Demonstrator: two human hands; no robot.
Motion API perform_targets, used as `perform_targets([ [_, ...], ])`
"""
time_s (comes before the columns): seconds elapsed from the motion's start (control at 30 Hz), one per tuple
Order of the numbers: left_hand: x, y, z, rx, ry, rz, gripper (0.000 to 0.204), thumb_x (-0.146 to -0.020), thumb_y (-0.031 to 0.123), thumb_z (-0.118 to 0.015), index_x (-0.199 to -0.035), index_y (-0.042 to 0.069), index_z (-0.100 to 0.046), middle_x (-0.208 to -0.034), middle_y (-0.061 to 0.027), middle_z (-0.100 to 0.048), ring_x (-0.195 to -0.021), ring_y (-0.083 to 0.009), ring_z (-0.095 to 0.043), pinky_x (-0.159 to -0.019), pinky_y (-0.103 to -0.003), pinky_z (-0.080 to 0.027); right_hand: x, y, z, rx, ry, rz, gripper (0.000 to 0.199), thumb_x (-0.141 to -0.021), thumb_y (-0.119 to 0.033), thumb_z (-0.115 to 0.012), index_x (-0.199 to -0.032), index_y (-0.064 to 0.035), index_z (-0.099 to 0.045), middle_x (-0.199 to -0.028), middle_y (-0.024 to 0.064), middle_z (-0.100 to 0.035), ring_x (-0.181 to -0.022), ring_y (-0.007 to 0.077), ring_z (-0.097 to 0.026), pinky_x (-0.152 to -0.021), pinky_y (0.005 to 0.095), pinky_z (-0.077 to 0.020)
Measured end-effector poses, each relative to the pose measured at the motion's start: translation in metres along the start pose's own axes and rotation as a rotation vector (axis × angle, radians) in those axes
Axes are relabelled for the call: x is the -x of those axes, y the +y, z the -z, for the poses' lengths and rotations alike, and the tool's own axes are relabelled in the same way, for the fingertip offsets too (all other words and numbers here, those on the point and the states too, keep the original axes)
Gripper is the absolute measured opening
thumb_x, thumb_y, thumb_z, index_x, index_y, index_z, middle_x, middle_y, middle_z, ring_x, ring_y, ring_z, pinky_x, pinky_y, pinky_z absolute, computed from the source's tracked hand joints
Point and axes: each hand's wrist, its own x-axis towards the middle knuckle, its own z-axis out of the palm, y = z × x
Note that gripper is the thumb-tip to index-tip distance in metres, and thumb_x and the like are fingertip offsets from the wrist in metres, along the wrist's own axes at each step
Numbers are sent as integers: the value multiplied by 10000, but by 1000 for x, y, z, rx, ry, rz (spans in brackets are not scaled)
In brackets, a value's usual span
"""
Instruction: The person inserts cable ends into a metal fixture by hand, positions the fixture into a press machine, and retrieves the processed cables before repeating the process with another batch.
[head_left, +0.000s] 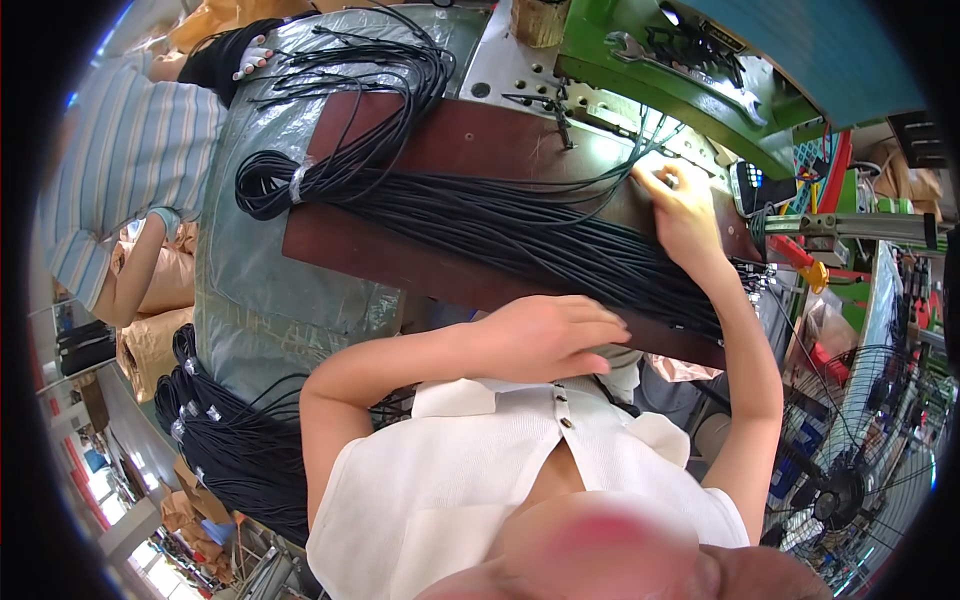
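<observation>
White shirt (430, 470) seen nearest. Black cable bundle (520, 220) laid lengthwise left to right on brown board (340, 255), beyond left hand (545, 335), its grip flattened, empty. Upper strands neared by right hand (690, 215), grip half-curled; hold could not be told.

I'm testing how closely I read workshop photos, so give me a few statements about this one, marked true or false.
1. The long black cables lie across a red-brown board. True.
2. The left hand is gripping the looped end of the cables. False: the left hand's fingers are extended, well away from that end, with nothing seen in its grasp.
3. The right hand is nearer the green machine than the left hand is. True.
4. The other person's shirt is plain red. False: the shirt has pale blue and light stripes.
</observation>
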Motion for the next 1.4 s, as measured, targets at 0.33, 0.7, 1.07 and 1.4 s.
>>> perform_targets([
  [0.33,2,-39,60,-921,33,348,1030,-641,651,-707,-1410,39,-399,-1491,-177,-335,-1391,-352,-305,-1082,-563,-261,-82,-38,-36,23,119,258,253,-829,-147,-648,-1075,-92,-622,-1092,97,-579,-950,318,-611,-800,402,-493],
  [0.7,60,-67,133,-561,282,294,224,-821,142,-670,-992,0,-689,-983,-113,-694,-865,-314,-639,-784,-371,-496,160,18,100,-168,312,-444,277,-856,23,-622,-1128,-26,-627,-1100,111,-660,-947,246,-657,-817,321,-516],
  [1.07,60,-74,124,-95,608,421,224,-890,109,-654,-1028,-66,-640,-887,-82,-685,-840,-124,-640,-797,-247,-482,28,23,45,250,178,31,387,-835,-105,-649,-1211,-64,-567,-1164,90,-601,-1100,262,-566,-958,361,-454],
  [1.4,63,-61,136,69,508,277,172,-768,87,-654,-857,-27,-562,-876,-23,-554,-796,-108,-489,-750,-211,-361,9,44,7,-175,101,-37,177,-898,-169,-611,-1030,-67,-670,-989,126,-597,-942,297,-581,-812,379,-466],
])
